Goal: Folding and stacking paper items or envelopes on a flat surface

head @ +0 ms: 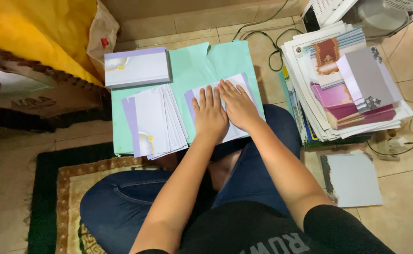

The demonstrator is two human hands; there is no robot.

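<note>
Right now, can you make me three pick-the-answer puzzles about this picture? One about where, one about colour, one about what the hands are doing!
1. Where is the neat stack of cards?
A. far left corner of the green sheet
B. on the rug
C. on a lap

2. What colour is the sheet under the cards?
A. red
B. mint green
C. black

3. What are the left hand and right hand doing?
A. pressing flat on a card
B. holding scissors
C. waving

Answers: 1 A, it sits there; 2 B, pale green shows; 3 A, both palms lie flat.

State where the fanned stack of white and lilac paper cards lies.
In the head view, the fanned stack of white and lilac paper cards lies on the mint-green sheet, left of both hands, below the neat white card pile.
</note>
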